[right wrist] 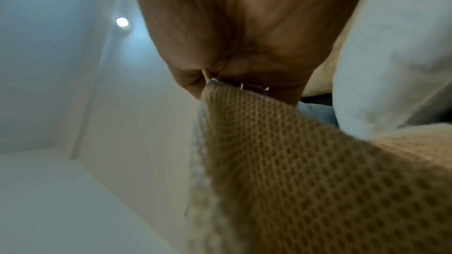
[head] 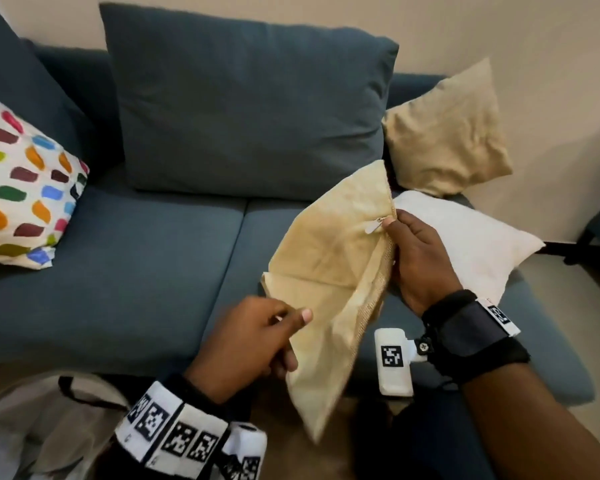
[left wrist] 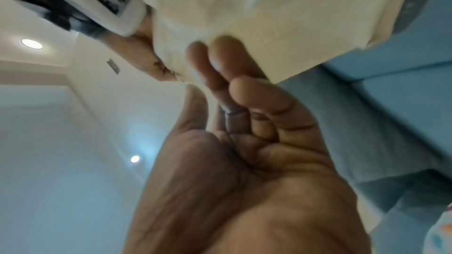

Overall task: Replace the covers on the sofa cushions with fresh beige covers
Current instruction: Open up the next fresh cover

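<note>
Right hand [head: 420, 261] pinches the edge of an empty beige cover [head: 329, 271], thumb beside the zipper pull [head: 373, 226]; cover held above the blue sofa [head: 136, 265] seat. Left hand [head: 246, 344], fingers loosely curled, touches the cover's lower edge; a firm grip cannot be confirmed. Bare white cushion insert [head: 465, 244] lies just behind the right hand. A beige-covered cushion [head: 447, 133] leans at the sofa's right end; a colour-spotted cushion [head: 21, 181] sits left.

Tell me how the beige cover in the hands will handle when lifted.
Probably floppy: the beige cover sags and folds below the right hand pinching its zipper edge. Likely light, since a pinch holds it up. The waffle weave in the right wrist view should grip well, though the left hand looks blurred.
</note>
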Demonstrator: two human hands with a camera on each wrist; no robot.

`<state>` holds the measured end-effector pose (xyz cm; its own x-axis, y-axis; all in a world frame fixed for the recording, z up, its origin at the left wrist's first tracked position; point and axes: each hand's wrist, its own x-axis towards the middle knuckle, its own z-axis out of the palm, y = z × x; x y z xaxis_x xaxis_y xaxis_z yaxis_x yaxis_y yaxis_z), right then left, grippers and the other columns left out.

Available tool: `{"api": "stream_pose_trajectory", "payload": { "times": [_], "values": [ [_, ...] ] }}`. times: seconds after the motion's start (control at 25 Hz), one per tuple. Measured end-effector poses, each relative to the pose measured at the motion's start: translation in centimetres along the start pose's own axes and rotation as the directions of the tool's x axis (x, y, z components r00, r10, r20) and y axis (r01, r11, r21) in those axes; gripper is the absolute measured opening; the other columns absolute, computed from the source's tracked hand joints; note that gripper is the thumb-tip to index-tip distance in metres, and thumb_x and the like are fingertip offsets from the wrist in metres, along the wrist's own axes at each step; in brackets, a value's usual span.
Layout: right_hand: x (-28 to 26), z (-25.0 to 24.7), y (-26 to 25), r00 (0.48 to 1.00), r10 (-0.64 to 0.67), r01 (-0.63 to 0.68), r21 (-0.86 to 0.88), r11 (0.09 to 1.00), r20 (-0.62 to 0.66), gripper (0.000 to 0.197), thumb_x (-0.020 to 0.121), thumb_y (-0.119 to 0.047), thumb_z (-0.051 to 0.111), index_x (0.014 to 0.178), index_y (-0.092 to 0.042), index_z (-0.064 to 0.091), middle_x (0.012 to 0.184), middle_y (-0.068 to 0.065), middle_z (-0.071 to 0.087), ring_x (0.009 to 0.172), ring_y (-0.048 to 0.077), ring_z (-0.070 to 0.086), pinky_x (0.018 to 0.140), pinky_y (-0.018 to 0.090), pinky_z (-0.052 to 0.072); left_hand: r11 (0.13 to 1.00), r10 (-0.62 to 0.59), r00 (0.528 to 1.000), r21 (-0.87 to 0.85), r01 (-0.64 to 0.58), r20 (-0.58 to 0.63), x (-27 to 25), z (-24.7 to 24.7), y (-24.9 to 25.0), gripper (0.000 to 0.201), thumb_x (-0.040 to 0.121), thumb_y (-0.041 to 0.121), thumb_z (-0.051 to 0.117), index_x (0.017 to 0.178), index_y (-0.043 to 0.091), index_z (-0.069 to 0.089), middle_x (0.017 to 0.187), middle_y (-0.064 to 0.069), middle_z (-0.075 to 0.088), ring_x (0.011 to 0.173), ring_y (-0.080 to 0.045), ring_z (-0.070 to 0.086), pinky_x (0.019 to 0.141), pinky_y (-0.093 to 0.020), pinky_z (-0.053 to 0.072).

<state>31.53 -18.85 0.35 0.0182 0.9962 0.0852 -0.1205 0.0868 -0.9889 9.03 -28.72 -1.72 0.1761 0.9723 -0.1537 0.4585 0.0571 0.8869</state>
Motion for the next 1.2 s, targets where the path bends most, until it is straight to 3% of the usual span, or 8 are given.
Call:
{"api": "stream_pose_trajectory", "payload": {
  "times": [0.12, 0.24, 0.4, 0.52, 0.72, 1.0, 1.08, 1.2],
  "values": [
    [0.6, 0.7, -3.3, 0.987, -0.09, 0.1, -0.065, 0.993, 0.136, 0.021, 0.102, -0.012, 0.049, 0.099, -0.006, 0.069, 0.093, 0.012, 0.07, 0.087, 0.022, 0.065, 0.082, 0.038, 0.054, 0.953, 0.302, 0.898, 0.133, -0.274, -0.319, 3.0, -3.8, 2.4, 0.051, 0.079, 0.061, 0.065, 0.12, 0.031, 0.064, 0.105, 0.008, 0.073, 0.093, -0.009, 0.07, 0.083, -0.038, 0.058],
    [0.5, 1.2, -6.4, 0.949, -0.12, 0.166, -0.136, 0.977, 0.292, 0.021, 0.103, -0.013, 0.047, 0.101, -0.007, 0.067, 0.09, 0.006, 0.069, 0.082, 0.015, 0.064, 0.071, 0.025, 0.054, 0.891, 0.429, 0.842, 0.307, -0.335, -0.326, 6.4, -6.5, 5.4, 0.104, 0.065, 0.068, 0.075, 0.152, 0.034, 0.027, 0.153, 0.009, 0.04, 0.141, -0.007, 0.036, 0.113, -0.032, 0.033],
    [0.3, 1.3, -8.7, 0.93, -0.164, 0.205, -0.096, 0.974, 0.33, 0.02, 0.103, -0.014, 0.047, 0.107, -0.006, 0.065, 0.098, 0.01, 0.067, 0.089, 0.02, 0.063, 0.079, 0.032, 0.054, 0.937, 0.318, 0.928, 0.211, -0.278, -0.192, 10.0, -8.2, 4.5, 0.066, 0.057, 0.051, 0.086, 0.115, 0.029, 0.066, 0.105, 0.012, 0.071, 0.097, -0.007, 0.066, 0.09, -0.037, 0.054],
    [-0.1, 0.1, -9.3, 0.943, -0.217, 0.227, -0.014, 0.974, 0.251, 0.021, 0.105, -0.013, 0.043, 0.105, -0.009, 0.064, 0.095, 0.006, 0.067, 0.088, 0.016, 0.063, 0.08, 0.03, 0.054, 0.949, 0.181, 0.974, 0.283, -0.136, -0.14, 10.8, -9.2, -1.0, 0.04, 0.057, 0.045, 0.075, 0.077, 0.01, 0.07, 0.072, 0.001, 0.063, 0.066, -0.013, 0.055, 0.069, -0.032, 0.045],
    [-1.1, -2.4, -6.6, 0.977, -0.178, 0.185, -0.051, 0.981, 0.114, 0.02, 0.104, -0.016, 0.047, 0.101, -0.007, 0.065, 0.089, 0.006, 0.068, 0.081, 0.018, 0.063, 0.07, 0.031, 0.053, 0.951, 0.225, 0.898, 0.284, -0.12, -0.377, 9.5, -14.5, -2.8, 0.028, 0.08, 0.036, 0.076, 0.074, 0.011, 0.067, 0.06, 0.01, 0.058, 0.057, -0.002, 0.048, 0.06, -0.027, 0.038],
    [0.4, -2.5, 1.0, 0.99, -0.01, 0.016, 0.041, 0.999, -0.14, 0.012, 0.095, -0.009, 0.063, 0.102, -0.003, 0.07, 0.095, 0.016, 0.073, 0.085, 0.028, 0.068, 0.08, 0.049, 0.056, 0.746, 0.436, 0.744, 0.665, 0.014, -0.506, 16.3, -11.6, 2.7, 0.029, 0.083, 0.032, 0.067, 0.111, 0.032, 0.065, 0.11, 0.001, 0.067, 0.107, -0.025, 0.061, 0.103, -0.048, 0.041],
    [0.5, -2.4, 2.8, 0.99, 0.019, -0.01, 0.067, 0.998, -0.141, 0.011, 0.093, -0.008, 0.067, 0.103, -0.004, 0.069, 0.097, 0.017, 0.074, 0.085, 0.027, 0.069, 0.074, 0.043, 0.057, 0.769, 0.531, 0.748, 0.596, -0.23, -0.397, 15.9, -6.3, 3.9, 0.023, 0.085, 0.033, 0.067, 0.108, 0.029, 0.064, 0.099, 0.007, 0.066, 0.094, -0.017, 0.063, 0.09, -0.041, 0.049],
    [0.3, -2.1, 5.1, 0.99, 0.022, -0.008, 0.103, 0.995, -0.136, 0.009, 0.091, -0.003, 0.067, 0.099, -0.003, 0.067, 0.092, 0.016, 0.075, 0.083, 0.027, 0.071, 0.07, 0.036, 0.057, 0.896, 0.435, 0.868, 0.213, -0.39, -0.24, 13.1, 2.8, 3.6, 0.016, 0.088, 0.039, 0.071, 0.097, 0.025, 0.068, 0.083, 0.008, 0.071, 0.077, -0.005, 0.066, 0.073, -0.031, 0.055]
  ]
}}
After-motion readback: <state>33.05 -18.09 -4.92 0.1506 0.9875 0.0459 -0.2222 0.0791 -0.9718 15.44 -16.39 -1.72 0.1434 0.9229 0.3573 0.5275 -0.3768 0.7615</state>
